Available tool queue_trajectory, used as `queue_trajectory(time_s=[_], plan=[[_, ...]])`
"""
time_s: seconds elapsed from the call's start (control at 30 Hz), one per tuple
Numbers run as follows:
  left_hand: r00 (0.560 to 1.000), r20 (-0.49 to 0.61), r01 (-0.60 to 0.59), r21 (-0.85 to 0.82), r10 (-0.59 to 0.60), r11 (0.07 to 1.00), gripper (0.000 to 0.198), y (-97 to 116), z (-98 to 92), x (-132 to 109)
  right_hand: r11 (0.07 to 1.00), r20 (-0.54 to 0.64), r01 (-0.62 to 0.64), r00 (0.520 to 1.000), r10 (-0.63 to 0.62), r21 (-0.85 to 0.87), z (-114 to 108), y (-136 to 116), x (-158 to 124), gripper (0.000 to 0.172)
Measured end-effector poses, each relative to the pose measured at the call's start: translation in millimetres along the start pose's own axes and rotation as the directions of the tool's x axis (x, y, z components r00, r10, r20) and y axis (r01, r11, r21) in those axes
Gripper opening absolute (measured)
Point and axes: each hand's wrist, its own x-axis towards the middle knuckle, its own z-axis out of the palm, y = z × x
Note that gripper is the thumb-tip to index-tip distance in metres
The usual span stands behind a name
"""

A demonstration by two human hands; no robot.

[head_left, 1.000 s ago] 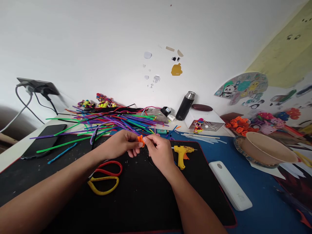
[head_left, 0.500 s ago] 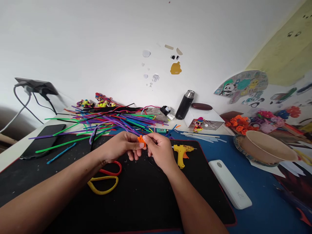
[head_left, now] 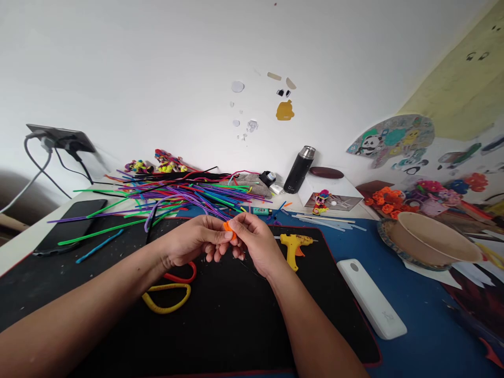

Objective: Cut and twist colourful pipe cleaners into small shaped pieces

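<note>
Between my two hands is a small bundle of bent orange pipe cleaner (head_left: 228, 227), mostly covered by fingers. My left hand (head_left: 200, 236) pinches it from the left, thumb on top. From the right, my right hand (head_left: 254, 239) grips it with thumb and curled fingers. Both hands are above the black mat (head_left: 236, 315). Under my left wrist lie scissors with red and yellow handles (head_left: 169, 310), their blades hidden. A yellow hot glue gun (head_left: 293, 249) rests just right of my right hand.
Behind my hands spreads a heap of coloured pipe cleaners (head_left: 189, 197). A black flask (head_left: 298, 170) leans by the wall near a white box (head_left: 334, 191). On the right are a white power bank (head_left: 372, 299) and a bowl (head_left: 437, 241). A phone (head_left: 71, 226) lies left.
The fingers have shifted a little on the orange bundle, and less of it shows. My right hand's lower fingers are now more visible beneath it. The things on the table stay put.
</note>
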Motion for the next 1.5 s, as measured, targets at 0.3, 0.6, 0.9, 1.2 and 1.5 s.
queue_trajectory(time_s=[0.3, 0.6, 0.9, 1.2, 1.5], plan=[[0.983, 0.160, 0.086, 0.043, -0.091, 0.995, 0.042, -1, -11.5, 1, 0.999, 0.087, -0.038, 0.996, 0.035, 0.037, 6, -4, -3, 0.042], [0.996, 0.076, 0.048, 0.038, -0.050, 0.998, 0.037, 7, -16.4, -1, 0.999, -0.052, 0.041, 0.998, -0.039, 0.031, 3, 3, 1, 0.040], [0.997, -0.023, -0.060, 0.386, 0.075, 0.921, 0.043, 17, -10.7, -7, 0.971, -0.115, 0.143, 0.979, -0.168, -0.194, 5, 5, 1, 0.032], [0.984, -0.065, -0.114, 0.474, 0.164, 0.873, 0.047, 14, -11.9, -2, 0.992, -0.187, 0.125, 0.975, -0.122, 0.004, -1, 1, 4, 0.040], [0.980, -0.081, -0.112, 0.519, 0.180, 0.848, 0.054, 16, -4.7, -7, 0.981, -0.085, 0.119, 0.987, -0.133, -0.156, 3, 3, 2, 0.041]])
